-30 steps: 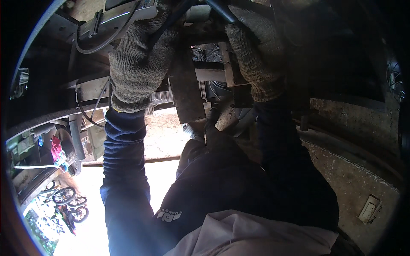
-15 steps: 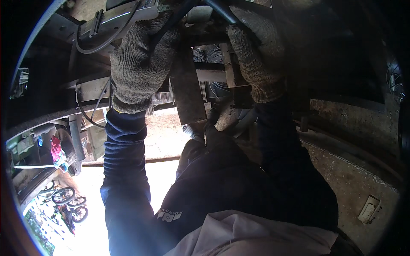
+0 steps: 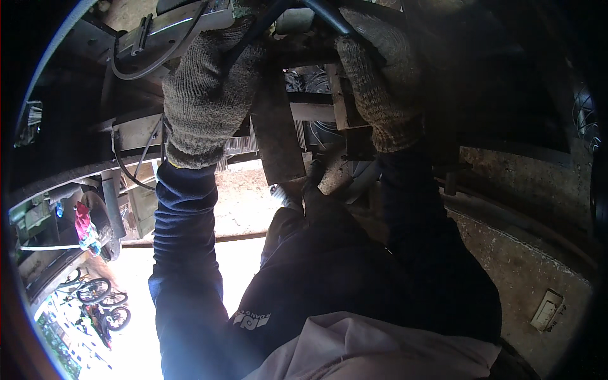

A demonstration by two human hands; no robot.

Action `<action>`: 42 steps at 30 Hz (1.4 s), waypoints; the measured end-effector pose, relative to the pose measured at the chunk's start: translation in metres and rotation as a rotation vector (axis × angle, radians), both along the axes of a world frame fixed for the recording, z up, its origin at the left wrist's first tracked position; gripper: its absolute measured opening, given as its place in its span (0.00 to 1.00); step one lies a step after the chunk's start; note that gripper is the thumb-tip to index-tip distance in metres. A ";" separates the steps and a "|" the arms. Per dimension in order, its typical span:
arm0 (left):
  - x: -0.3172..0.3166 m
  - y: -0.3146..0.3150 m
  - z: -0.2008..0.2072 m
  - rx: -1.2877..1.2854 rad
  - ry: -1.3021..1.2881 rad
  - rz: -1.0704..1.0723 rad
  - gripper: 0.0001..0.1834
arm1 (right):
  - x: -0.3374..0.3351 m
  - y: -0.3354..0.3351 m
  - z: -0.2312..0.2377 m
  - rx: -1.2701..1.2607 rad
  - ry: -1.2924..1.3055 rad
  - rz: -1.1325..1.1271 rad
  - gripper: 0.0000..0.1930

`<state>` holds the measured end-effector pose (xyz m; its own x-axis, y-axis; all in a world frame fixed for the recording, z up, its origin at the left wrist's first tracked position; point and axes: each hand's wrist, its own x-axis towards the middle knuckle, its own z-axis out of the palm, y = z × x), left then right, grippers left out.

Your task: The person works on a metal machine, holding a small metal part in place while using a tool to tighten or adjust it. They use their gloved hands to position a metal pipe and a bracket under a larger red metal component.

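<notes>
Both my hands wear grey-brown knitted work gloves and are raised at the top of the view. My left hand (image 3: 209, 92) is closed round the left arm of a dark V-shaped pair of bars (image 3: 330, 19). The right arm of that pair runs into my right hand (image 3: 383, 85), whose fingers wrap round it. The two arms slope together toward the top edge, where their joined end is cut off, so I cannot tell what tool or part it is. A flat dark metal bar (image 3: 278, 136) stands between my forearms, touching neither.
A curved grey hose (image 3: 130, 75) hangs beside a metal frame at upper left. A red and blue cloth (image 3: 84, 225) hangs at the left, above parked bicycles (image 3: 95, 291). Lower right, a pale switch plate (image 3: 547, 310) is on a worn brown wall (image 3: 506, 253).
</notes>
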<state>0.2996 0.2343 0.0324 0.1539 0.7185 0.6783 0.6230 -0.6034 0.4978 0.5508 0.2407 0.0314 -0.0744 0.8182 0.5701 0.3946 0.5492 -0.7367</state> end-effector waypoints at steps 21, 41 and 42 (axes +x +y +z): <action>0.003 -0.004 0.006 -0.071 -0.031 0.004 0.19 | 0.011 0.019 -0.019 0.240 -0.109 0.049 0.22; 0.010 -0.006 0.011 -0.120 -0.109 0.020 0.13 | 0.010 0.018 -0.022 0.191 -0.052 0.064 0.22; 0.010 -0.007 0.012 -0.126 -0.103 0.025 0.13 | 0.009 0.018 -0.021 0.181 -0.041 0.072 0.22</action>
<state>0.3101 0.2277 0.0441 0.0688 0.8015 0.5940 0.5791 -0.5169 0.6305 0.5601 0.2590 0.0108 -0.1547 0.6940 0.7031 0.3769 0.6993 -0.6074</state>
